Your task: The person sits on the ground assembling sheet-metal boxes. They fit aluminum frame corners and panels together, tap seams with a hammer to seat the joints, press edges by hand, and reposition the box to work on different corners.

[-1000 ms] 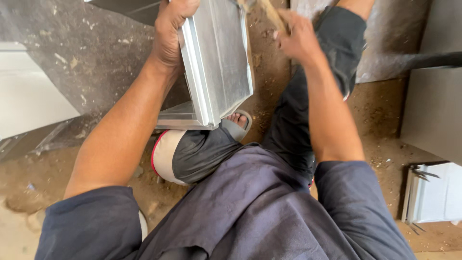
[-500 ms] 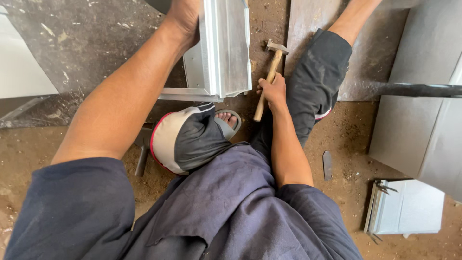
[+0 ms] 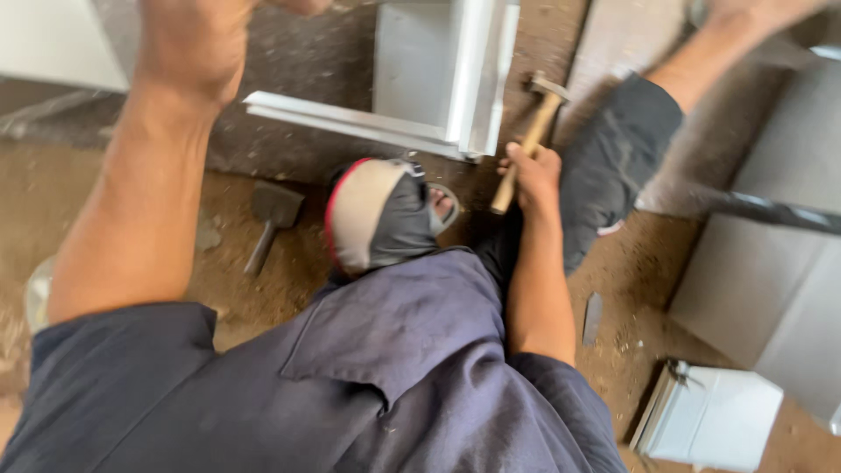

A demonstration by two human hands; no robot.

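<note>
Right hand, centre-right of the frame, fingers wrapped tight round the wooden handle of a hammer. Handle runs up and slightly right from the fist; metal head sits at its top end, just right of the sheet-metal piece and apart from it.

Left hand, upper left, mostly cut by the top edge of the frame and blurred. Cannot tell whether its fingers are spread or curled, nor whether it touches anything. Forearm comes down the left side to a dark blue sleeve.

Sheet-metal piece: pale grey, folded, lies top centre on the dirt floor. One long flange sticks out to the left along its lower edge. Lower right corner sits just above a sandalled foot, grey and cream with a red rim, at frame centre.

Second hammer with a dark blocky head lies on the ground left of the foot, well clear of both hands.

Small flat metal scrap on the dirt right of the right forearm. White folded metal box in the lower right corner. Large grey sheet panels at the right edge, a dark bar lying across them.
</note>
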